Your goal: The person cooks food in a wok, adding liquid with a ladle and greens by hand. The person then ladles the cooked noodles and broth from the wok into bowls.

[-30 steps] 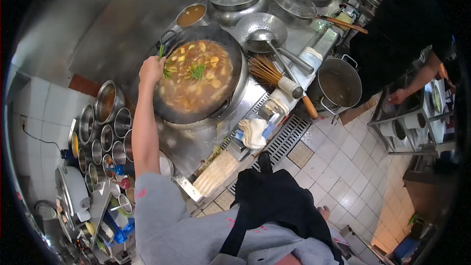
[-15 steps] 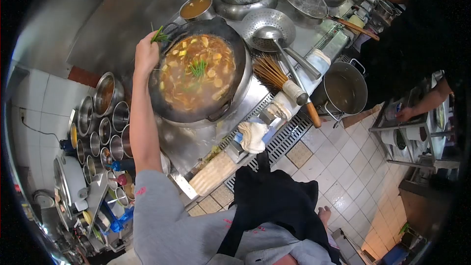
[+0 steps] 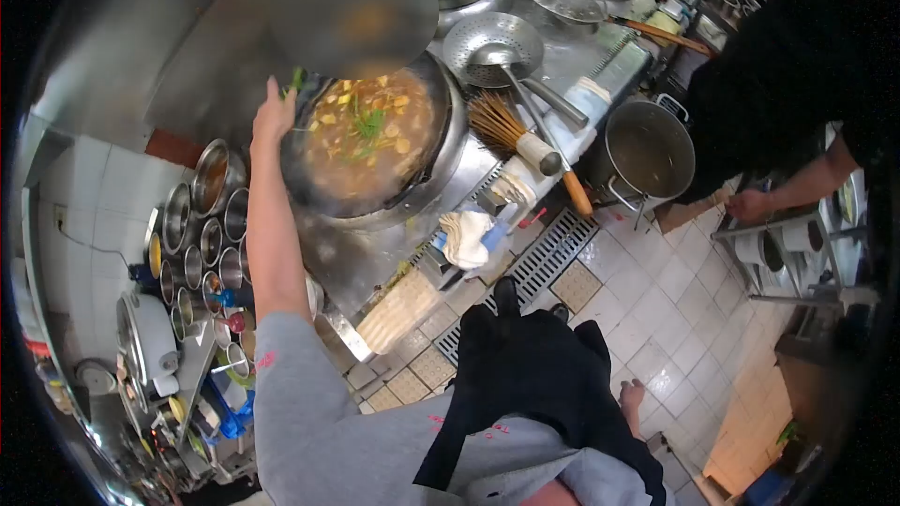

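My left hand reaches out to the left rim of a wok and is closed on a small bunch of green scallion pieces. The wok holds a steaming reddish-brown soup with yellow and pale chunks. Cut scallion greens float near its middle. Down at my right side hangs my right hand, partly hidden by my clothing, its fingers loosely apart and holding nothing. A blurred grey patch covers the wok's far edge.
Right of the wok lie a bamboo brush, a perforated strainer with a ladle, and a folded cloth. A large pot stands beyond. Several metal containers sit at left. A co-worker's arm is at right.
A blurred grey round patch now covers the wok's far side and the small soup pot. The floating greens look more spread out. My left hand has shifted slightly down with the scallion.
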`<action>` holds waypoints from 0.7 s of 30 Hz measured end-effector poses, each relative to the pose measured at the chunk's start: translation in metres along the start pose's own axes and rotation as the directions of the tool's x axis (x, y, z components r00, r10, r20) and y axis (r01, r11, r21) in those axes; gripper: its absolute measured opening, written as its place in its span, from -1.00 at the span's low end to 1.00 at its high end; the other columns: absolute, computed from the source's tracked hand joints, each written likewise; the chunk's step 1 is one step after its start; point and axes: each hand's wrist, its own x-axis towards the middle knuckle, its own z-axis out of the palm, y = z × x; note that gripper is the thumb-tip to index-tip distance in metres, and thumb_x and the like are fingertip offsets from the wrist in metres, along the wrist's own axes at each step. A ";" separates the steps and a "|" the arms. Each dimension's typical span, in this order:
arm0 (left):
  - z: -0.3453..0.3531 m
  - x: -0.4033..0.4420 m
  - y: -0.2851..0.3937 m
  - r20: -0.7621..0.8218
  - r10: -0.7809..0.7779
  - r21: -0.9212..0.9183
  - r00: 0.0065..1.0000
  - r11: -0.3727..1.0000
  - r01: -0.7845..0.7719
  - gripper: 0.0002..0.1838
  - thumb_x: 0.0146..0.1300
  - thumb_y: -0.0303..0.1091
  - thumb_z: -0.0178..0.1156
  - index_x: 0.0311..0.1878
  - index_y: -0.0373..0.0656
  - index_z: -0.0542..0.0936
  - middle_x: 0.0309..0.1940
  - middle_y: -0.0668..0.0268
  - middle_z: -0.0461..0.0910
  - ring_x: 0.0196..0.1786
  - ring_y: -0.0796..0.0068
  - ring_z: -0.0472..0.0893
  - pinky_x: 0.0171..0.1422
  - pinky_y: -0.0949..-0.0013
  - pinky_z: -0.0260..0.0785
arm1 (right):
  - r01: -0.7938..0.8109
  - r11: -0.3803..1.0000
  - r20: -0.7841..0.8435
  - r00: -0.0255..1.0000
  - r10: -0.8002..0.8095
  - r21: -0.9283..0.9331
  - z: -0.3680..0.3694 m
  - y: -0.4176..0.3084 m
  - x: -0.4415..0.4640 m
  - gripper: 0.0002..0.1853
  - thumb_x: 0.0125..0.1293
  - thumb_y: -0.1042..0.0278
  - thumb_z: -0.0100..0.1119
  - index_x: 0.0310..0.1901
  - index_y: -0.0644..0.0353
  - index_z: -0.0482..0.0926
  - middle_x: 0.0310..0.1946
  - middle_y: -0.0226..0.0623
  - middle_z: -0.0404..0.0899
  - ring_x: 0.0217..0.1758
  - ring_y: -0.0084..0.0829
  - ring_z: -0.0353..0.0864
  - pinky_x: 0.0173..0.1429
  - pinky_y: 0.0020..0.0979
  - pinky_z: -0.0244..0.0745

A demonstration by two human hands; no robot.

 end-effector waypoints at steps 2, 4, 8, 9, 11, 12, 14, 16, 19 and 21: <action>-0.004 -0.010 0.001 0.198 -0.126 0.115 0.972 0.988 0.104 -0.13 0.30 0.20 -0.04 0.52 -0.08 -0.05 0.24 -0.23 0.39 0.31 -0.23 0.37 0.41 0.04 0.19 | 0.011 0.999 0.000 1.000 -0.011 0.054 0.003 0.020 0.000 -0.39 0.05 0.31 0.20 0.12 0.58 0.46 0.03 0.28 0.54 0.15 0.03 0.55 0.28 -0.22 0.38; -0.014 -0.040 0.006 0.212 0.022 -0.032 0.977 0.999 -0.015 -0.16 0.30 0.18 -0.01 0.49 -0.14 0.07 0.26 -0.17 0.40 0.34 -0.14 0.37 0.42 0.10 0.18 | 0.145 0.988 -0.212 0.965 -0.153 -0.053 0.001 0.000 -0.026 -0.43 0.07 0.31 0.22 0.12 0.47 0.50 -0.05 0.15 0.62 0.07 -0.02 0.60 0.19 -0.21 0.47; -0.012 -0.087 0.010 0.175 0.356 -0.191 0.918 0.927 -0.323 -0.48 0.34 0.00 0.12 0.09 -0.30 0.55 -0.10 -0.04 0.65 -0.09 -0.01 0.63 0.01 0.13 0.44 | 0.062 0.998 -0.167 0.984 -0.061 -0.004 0.007 -0.003 -0.056 -0.42 0.14 0.18 0.19 0.15 0.40 0.50 0.12 0.18 0.51 0.26 0.03 0.45 0.37 -0.17 0.31; 0.003 -0.080 -0.007 0.194 0.345 -0.077 0.918 0.939 -0.336 -0.49 0.36 0.02 0.11 -0.09 -0.35 0.60 -0.20 -0.11 0.63 -0.13 -0.11 0.59 -0.03 0.06 0.41 | 0.034 0.999 -0.171 0.985 -0.030 0.023 0.001 -0.015 -0.072 -0.41 0.12 0.24 0.17 0.15 0.45 0.47 0.11 0.24 0.50 0.23 0.08 0.47 0.36 -0.15 0.32; 0.013 -0.096 -0.005 0.137 0.469 0.032 0.873 0.878 -0.477 -0.52 0.37 -0.05 0.10 -0.21 -0.42 0.59 -0.33 -0.17 0.58 -0.23 -0.22 0.52 -0.12 0.00 0.34 | -0.084 0.994 -0.146 0.985 0.093 0.071 -0.002 -0.021 -0.085 -0.42 0.10 0.24 0.15 0.14 0.42 0.49 0.10 0.23 0.50 0.22 0.07 0.47 0.33 -0.18 0.35; 0.047 -0.069 -0.041 0.261 0.485 0.012 0.834 0.863 -0.506 -0.57 0.34 -0.11 0.15 -0.22 -0.42 0.59 -0.35 -0.19 0.57 -0.27 -0.17 0.54 -0.15 0.00 0.35 | -0.108 0.988 -0.162 0.979 0.125 0.112 0.004 -0.015 -0.086 -0.42 0.08 0.25 0.14 0.14 0.43 0.49 0.08 0.25 0.50 0.21 0.07 0.47 0.33 -0.17 0.36; 0.030 -0.114 -0.005 0.410 0.457 0.169 0.789 0.812 -0.559 -0.63 0.29 -0.19 0.21 0.00 -0.32 0.59 -0.07 -0.18 0.57 0.00 -0.17 0.52 0.06 -0.09 0.36 | -0.163 0.969 -0.186 0.962 0.198 0.187 -0.002 -0.016 -0.103 -0.48 0.07 0.30 0.10 0.08 0.41 0.52 0.02 0.23 0.54 0.15 0.07 0.52 0.27 -0.14 0.40; 0.028 -0.141 0.015 0.227 0.551 0.244 0.803 0.766 -0.594 -0.53 0.26 -0.08 0.21 0.07 -0.28 0.53 -0.02 -0.18 0.51 0.03 -0.19 0.50 0.08 -0.13 0.35 | -0.300 0.924 -0.046 0.947 0.319 0.236 -0.017 -0.015 -0.116 -0.44 0.08 0.31 0.09 0.16 0.36 0.50 0.09 0.20 0.51 0.22 0.03 0.49 0.33 -0.16 0.36; 0.026 -0.148 0.044 -0.006 0.636 0.217 0.772 0.754 -0.620 -0.37 0.22 0.10 0.21 0.17 -0.21 0.45 0.06 -0.20 0.42 0.07 -0.22 0.47 0.11 -0.19 0.33 | -0.321 0.897 -0.063 0.933 0.355 0.302 0.004 0.026 -0.121 -0.46 0.07 0.30 0.09 0.13 0.34 0.52 0.06 0.20 0.54 0.18 0.05 0.51 0.31 -0.15 0.38; 0.026 -0.154 0.073 -0.140 0.686 0.160 0.714 0.727 -0.667 -0.27 0.20 0.22 0.21 0.24 -0.17 0.39 0.11 -0.20 0.36 0.10 -0.24 0.45 0.13 -0.22 0.32 | -0.327 0.891 -0.097 0.923 0.372 0.314 0.020 0.057 -0.124 -0.48 0.06 0.31 0.10 0.09 0.36 0.54 0.02 0.21 0.55 0.14 0.07 0.54 0.27 -0.15 0.42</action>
